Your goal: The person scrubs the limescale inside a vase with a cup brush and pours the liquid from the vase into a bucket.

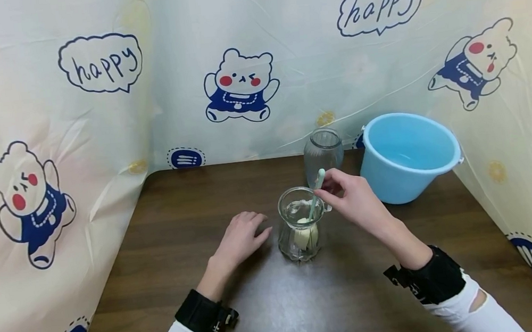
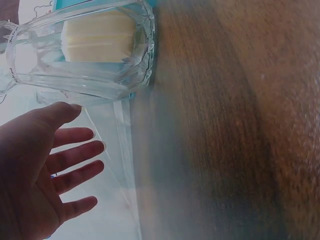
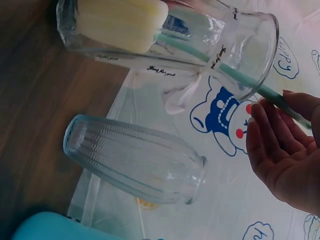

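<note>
A clear glass jug (image 1: 288,236) stands upright mid-table, with small dark lettering on its side in the right wrist view. Inside it, low down, sits the pale yellow sponge head (image 3: 120,26) of a sponge brush. The brush's thin green handle (image 3: 192,50) slants up out of the jug's mouth. My right hand (image 1: 348,195) pinches this handle near its top, above the rim. To the left of the jug my left hand (image 1: 241,236) rests near the tabletop, fingers loosely spread and holding nothing. In the left wrist view, its thumb is nearest the glass.
Behind the jug stands a ribbed clear glass vase (image 1: 323,152), partly covered by my right hand. A light blue bucket (image 1: 395,185) is at the back right of the dark wooden table (image 1: 192,194). A printed cloth (image 1: 176,30) hangs around the back and sides.
</note>
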Motion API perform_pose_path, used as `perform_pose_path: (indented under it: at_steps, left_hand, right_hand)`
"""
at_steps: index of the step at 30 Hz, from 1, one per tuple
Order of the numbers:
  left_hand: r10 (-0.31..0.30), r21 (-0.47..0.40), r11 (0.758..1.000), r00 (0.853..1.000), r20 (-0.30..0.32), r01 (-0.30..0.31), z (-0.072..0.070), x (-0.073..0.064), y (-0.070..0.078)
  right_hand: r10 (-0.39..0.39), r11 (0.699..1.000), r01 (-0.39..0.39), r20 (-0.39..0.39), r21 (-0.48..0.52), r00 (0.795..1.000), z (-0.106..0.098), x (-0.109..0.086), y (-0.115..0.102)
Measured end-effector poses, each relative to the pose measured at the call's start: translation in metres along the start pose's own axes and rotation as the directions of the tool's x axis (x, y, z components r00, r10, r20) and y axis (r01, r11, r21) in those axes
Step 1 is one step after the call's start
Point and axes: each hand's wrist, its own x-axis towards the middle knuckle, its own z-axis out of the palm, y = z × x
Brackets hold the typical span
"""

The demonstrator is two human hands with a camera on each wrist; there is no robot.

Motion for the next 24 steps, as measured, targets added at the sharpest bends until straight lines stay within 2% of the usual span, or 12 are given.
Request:
perform_pose_path:
  at_steps: [5, 9, 13, 17, 20, 24]
  left_hand:
    - [-0.001, 0.008, 1.000, 1.000, -0.002, 0.001, -0.001, -0.001, 0.001]
    - [-0.007, -0.008, 1.000, 1.000, 0.008, 0.007, -0.002, 0.000, 0.003]
    - [-0.007, -0.034, 0.999, 1.000, 0.025, 0.008, -0.004, 0.002, 0.004]
    - [0.020, -0.111, 0.994, 1.000, -0.010, -0.021, -0.009, 0.002, 0.005]
    - [0.036, -0.229, 0.972, 0.998, -0.056, -0.048, -0.011, 0.002, 0.007]
    - [0.019, -0.436, 0.898, 0.997, -0.081, -0.053, -0.008, 0.004, 0.016]
  right_hand:
    - [-0.002, 1.000, 0.003, 0.039, -0.025, 0.999, -0.001, -0.001, 0.006]
    - [0.025, 0.999, -0.023, 0.077, -0.025, 0.997, -0.004, -0.004, 0.009]
    - [0.038, 0.999, -0.038, 0.063, -0.016, 0.997, -0.008, -0.008, 0.014]
    - [0.044, 0.999, -0.044, 0.024, -0.012, 0.999, -0.011, -0.011, 0.017]
    - [0.042, 0.999, -0.041, -0.002, 0.009, 0.999, -0.011, -0.012, 0.018]
    - [0.017, 0.999, -0.016, -0.042, 0.040, 0.999, -0.008, -0.010, 0.015]
